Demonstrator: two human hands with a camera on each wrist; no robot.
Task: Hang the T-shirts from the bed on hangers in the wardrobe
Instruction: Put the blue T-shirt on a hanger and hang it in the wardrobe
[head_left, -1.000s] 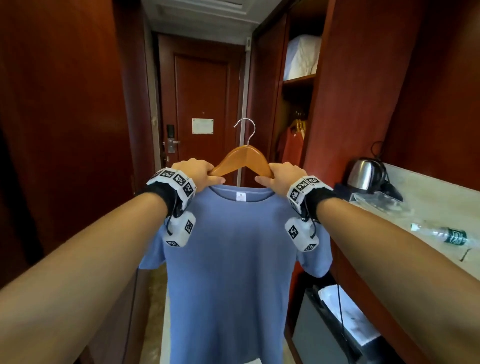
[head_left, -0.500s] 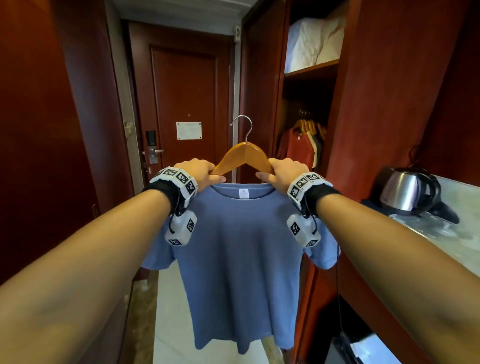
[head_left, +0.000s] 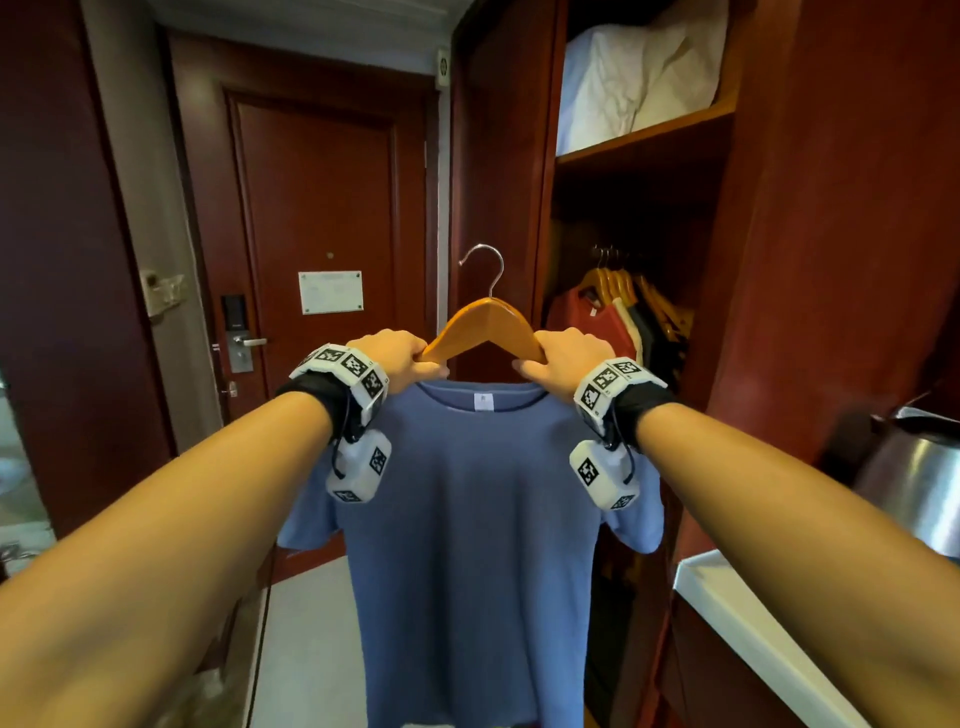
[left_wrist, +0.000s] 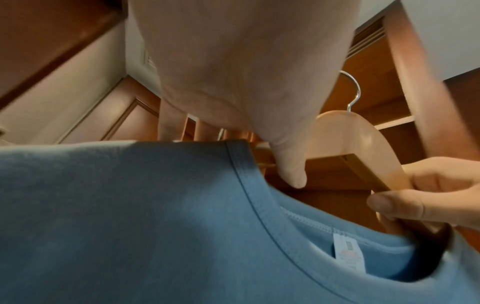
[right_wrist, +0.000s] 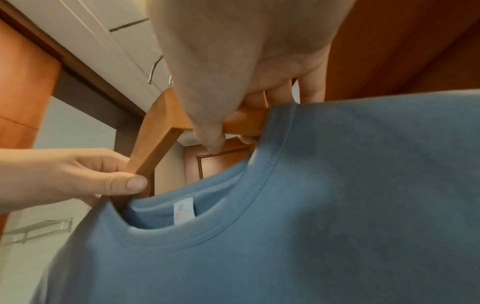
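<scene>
A person holds a blue short-sleeved cotton T-shirt (head_left: 467, 545) on a curved wooden hanger with a silver metal hook (head_left: 485, 330) at arm's length, in the centre of the head view. The left hand (head_left: 397, 356) is clamped round the hanger's left arm beside the collar, thumb underneath. The right hand (head_left: 563, 361) grips the right arm the same way. The shirt hangs flat, its front to the camera, a white label showing inside the neck.

The hanger's long axis runs left to right across the frame, with the hook upright above the middle. The open dark red wooden wardrobe (head_left: 639, 218) lies to the right of centre, so the right hand is the nearer one to it. Inside, in the middle right of the frame, a row of wooden hangers with clothes already on them (head_left: 621, 312) hangs from a rail that is lost in shadow. As a judgement, the shirt must travel rightward and the hook rise to reach that rail.

White folded bedding (head_left: 639, 78) sits on the wardrobe's upper shelf. A dark red room door (head_left: 317, 208) stands behind, centre left. A steel kettle (head_left: 914, 478) rests on a pale bench (head_left: 753, 623) at the lower right edge.
</scene>
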